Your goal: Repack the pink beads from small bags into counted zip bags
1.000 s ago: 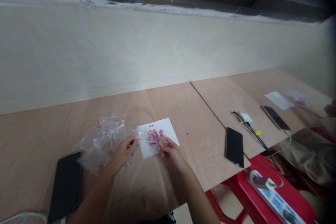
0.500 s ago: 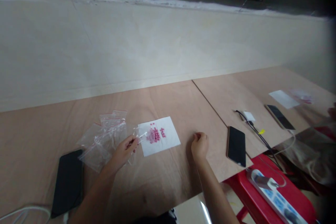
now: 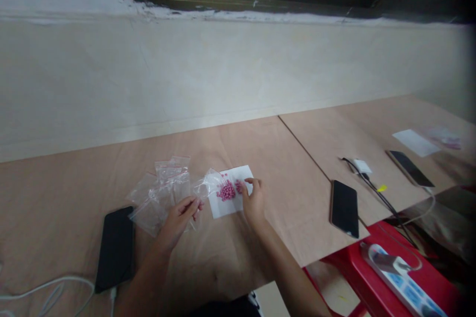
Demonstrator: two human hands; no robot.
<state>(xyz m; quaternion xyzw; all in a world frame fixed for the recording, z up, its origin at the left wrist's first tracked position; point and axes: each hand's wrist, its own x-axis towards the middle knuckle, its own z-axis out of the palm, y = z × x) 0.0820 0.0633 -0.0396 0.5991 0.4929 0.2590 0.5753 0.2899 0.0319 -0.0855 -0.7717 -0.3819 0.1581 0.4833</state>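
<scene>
Pink beads (image 3: 226,191) lie on paper (image 3: 219,211). My left grip (image 3: 182,214) holds a clear bag (image 3: 210,182). My right grip (image 3: 254,202) stands narrowly parted.

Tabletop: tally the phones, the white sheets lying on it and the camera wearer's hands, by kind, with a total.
Phones: 3
White sheets: 2
Wearer's hands: 2
Total: 7

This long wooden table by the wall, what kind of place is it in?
Maybe a simple shared workroom, though I can't be sure. Wooden tabletops join along a plain wall, small pink pieces lie near clear bags, and a power strip sits on a red seat.
</scene>
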